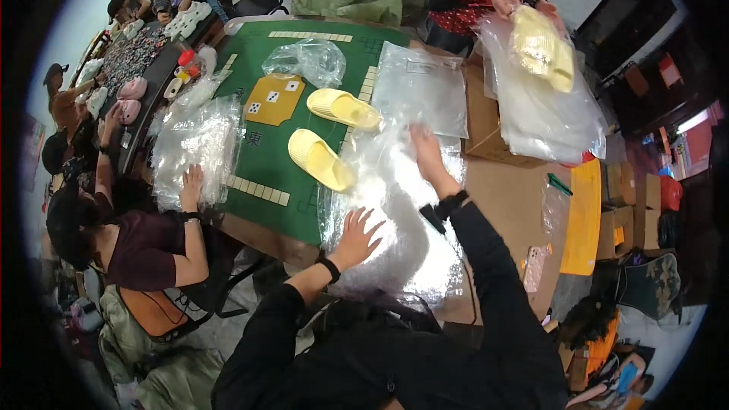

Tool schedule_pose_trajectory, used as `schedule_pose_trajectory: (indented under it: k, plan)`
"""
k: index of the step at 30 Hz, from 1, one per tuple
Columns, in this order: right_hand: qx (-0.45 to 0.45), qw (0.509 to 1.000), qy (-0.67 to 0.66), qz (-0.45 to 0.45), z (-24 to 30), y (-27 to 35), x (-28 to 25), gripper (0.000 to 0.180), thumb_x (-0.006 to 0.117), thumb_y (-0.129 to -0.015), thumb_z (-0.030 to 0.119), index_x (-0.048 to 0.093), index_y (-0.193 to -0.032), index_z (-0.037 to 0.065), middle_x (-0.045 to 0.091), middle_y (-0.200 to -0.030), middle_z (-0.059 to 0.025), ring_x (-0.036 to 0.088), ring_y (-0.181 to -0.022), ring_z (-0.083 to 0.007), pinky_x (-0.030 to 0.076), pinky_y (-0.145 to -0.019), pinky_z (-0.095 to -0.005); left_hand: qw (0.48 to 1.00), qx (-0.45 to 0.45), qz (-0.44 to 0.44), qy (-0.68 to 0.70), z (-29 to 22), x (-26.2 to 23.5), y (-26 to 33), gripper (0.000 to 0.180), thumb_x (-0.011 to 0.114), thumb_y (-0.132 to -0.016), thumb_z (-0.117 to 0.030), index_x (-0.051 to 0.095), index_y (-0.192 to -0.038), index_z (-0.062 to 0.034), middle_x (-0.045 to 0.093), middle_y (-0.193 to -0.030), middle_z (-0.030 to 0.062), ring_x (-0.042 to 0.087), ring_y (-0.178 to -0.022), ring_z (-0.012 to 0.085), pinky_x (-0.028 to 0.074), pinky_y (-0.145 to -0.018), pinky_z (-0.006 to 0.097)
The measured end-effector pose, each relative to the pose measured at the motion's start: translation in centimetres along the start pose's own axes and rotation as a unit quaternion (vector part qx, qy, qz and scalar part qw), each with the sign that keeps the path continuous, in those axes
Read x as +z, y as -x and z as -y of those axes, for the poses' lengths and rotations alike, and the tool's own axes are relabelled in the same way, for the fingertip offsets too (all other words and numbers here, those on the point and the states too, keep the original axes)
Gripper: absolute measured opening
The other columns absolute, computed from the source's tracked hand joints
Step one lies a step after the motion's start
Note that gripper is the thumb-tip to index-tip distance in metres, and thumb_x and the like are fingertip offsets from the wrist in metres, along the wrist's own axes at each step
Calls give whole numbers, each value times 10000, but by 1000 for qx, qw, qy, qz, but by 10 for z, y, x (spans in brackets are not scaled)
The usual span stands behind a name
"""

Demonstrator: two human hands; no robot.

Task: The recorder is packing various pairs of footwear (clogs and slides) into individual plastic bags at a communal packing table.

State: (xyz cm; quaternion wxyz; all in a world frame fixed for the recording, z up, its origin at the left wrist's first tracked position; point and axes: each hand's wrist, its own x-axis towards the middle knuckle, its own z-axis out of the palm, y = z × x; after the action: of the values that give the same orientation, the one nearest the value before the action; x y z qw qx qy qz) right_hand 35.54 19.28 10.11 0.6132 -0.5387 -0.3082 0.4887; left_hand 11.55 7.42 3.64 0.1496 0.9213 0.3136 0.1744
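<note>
My left hand (357, 241) lies flat with fingers spread on a stack of shiny clear plastic bags (395, 258) in front of me. Farther up, my right hand (427, 153) is over the upper edge of the same bags; its fingers are smeared, so their hold is unclear. A pair of yellow slippers rests just left of it: one slipper (342, 108) lies farther off, the other slipper (319, 158) nearer, its end overlapping the bags. Another clear bag pile (420, 87) lies beyond my right hand.
A green game mat (277, 152) covers the table, with a crumpled clear bag (307, 61) on it. At left a co-worker's hand (191, 186) touches more bags. Across, another person holds bagged yellow slippers (543, 49) above a cardboard box (486, 118). A phone (534, 267) lies at right.
</note>
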Motion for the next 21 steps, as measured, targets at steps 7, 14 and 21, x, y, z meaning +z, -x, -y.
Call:
schedule_pose_trajectory:
  k: [7,14,21]
  plan:
    - [-151,976,-146,53,135,-91,31,292,448,-936,252,516,-1123,38,551,-1062,-60,520,-964,-158,440,-806,-291,976,4,190,-108,17,18,37,543,431,-852,-523,322,-1354,-346,252,-1425,117,220,-1296,365,156,-981,647]
    - [-54,990,-13,-129,80,-129,-26,331,453,-921,286,450,-1208,120,530,-1106,-62,525,-944,-171,464,-745,-351,979,-20,194,-57,28,41,49,577,399,-853,-545,230,-1382,-386,147,-1475,77,111,-1346,336,46,-1022,628]
    - [68,974,140,-167,-5,-152,-110,285,489,-900,291,499,-1132,124,549,-854,-3,537,-664,-144,453,-559,-293,983,-10,179,-32,33,48,47,581,428,-832,-549,279,-1367,-378,142,-1477,68,53,-1360,326,-4,-1032,618]
